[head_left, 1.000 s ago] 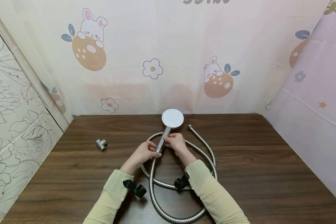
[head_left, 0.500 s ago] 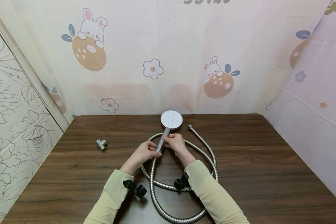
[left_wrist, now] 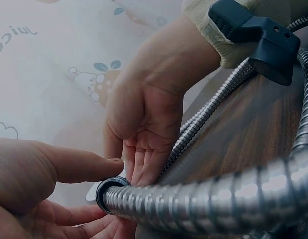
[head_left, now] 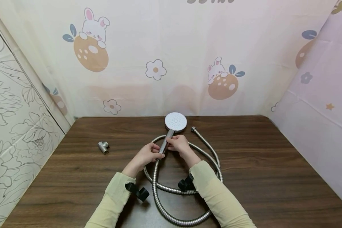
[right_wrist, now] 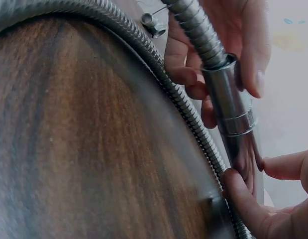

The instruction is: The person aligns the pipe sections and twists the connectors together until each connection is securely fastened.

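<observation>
A chrome shower head with a white round face (head_left: 175, 122) is held tilted over the table, its handle (head_left: 167, 141) running down toward the person. My left hand (head_left: 146, 155) pinches the hose's end nut (right_wrist: 226, 89) where it meets the handle's lower end. Higher up, my right hand (head_left: 180, 145) grips the handle between thumb and fingers, seen closely in the right wrist view. From the nut the ribbed metal shower hose (head_left: 155, 190) loops across the table, crossing itself under the right forearm. Its free end with a nut (head_left: 193, 129) lies right of the shower head.
A small chrome tee fitting (head_left: 103, 147) lies on the left of the brown wooden table (head_left: 273, 177). A printed cloth (head_left: 185, 41) hangs behind the table. Black wrist cameras (head_left: 137, 192) sit on both sleeves.
Both hands keep their places on the shower head and hose nut. The shower head's face dips slightly and shifts a little left, then back right; the right forearm shifts slightly.
</observation>
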The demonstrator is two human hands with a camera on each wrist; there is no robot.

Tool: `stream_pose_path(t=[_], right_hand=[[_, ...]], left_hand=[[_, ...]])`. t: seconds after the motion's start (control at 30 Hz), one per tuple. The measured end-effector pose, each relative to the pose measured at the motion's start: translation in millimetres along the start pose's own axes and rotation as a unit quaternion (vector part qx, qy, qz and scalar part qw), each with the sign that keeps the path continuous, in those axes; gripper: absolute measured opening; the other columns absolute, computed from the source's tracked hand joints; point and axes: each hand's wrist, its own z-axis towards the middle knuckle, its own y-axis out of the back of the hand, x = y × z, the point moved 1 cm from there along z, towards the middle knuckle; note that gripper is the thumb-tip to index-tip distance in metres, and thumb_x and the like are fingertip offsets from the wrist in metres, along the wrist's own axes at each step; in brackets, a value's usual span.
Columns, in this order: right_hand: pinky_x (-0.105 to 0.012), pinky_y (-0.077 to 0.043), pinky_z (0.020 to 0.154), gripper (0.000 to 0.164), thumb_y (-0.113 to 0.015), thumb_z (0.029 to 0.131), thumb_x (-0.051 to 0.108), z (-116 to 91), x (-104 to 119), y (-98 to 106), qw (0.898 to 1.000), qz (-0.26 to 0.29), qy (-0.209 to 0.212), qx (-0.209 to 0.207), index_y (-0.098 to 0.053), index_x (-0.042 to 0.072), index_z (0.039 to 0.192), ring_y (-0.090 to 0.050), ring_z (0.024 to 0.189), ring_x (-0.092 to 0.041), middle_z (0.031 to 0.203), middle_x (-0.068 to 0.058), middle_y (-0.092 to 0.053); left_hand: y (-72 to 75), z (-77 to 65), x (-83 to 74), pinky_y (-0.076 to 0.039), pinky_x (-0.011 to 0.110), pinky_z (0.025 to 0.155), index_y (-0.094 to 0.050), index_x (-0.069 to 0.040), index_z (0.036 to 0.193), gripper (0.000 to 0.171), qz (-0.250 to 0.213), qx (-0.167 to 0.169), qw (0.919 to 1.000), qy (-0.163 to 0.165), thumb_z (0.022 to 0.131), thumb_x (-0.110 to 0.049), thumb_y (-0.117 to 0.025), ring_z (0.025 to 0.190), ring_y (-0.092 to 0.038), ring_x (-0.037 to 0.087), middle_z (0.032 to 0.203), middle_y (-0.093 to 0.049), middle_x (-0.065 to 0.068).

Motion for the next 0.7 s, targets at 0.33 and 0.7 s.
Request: stream_pose_path(t=[0.33, 0.7], right_hand=[[-0.030, -0.053, 0.072, 0.037, -0.058, 0.086, 0.002, -0.5, 0.8, 0.0, 1.000, 0.026, -0.001, 0.013, -0.045, -0.015, 0.115, -0.065, 0.086, -0.029, 0.107, -0.032, -0.057], [-0.029, -0.053, 0.071, 0.048, -0.058, 0.084, -0.001, -0.5, 1.2, 1.1, 0.999, 0.043, -0.021, 0.022, -0.035, -0.013, 0.125, -0.065, 0.079, -0.024, 0.110, -0.032, -0.054]], left_hand=[[-0.3, 1.9, 3.0, -0.048, 0.027, 0.063, -0.051, 0.003, 0.107, 0.034, -0.004, 0.008, 1.0000, 0.003, 0.078, -0.006, -0.068, 0.071, -0.055, 0.014, 0.092, -0.058, 0.012], [0.7, 2.5, 6.5, -0.049, 0.028, 0.065, -0.052, 0.003, 0.107, 0.032, -0.005, 0.006, 1.0000, 0.005, 0.081, -0.008, -0.065, 0.073, -0.056, 0.013, 0.096, -0.060, 0.014]])
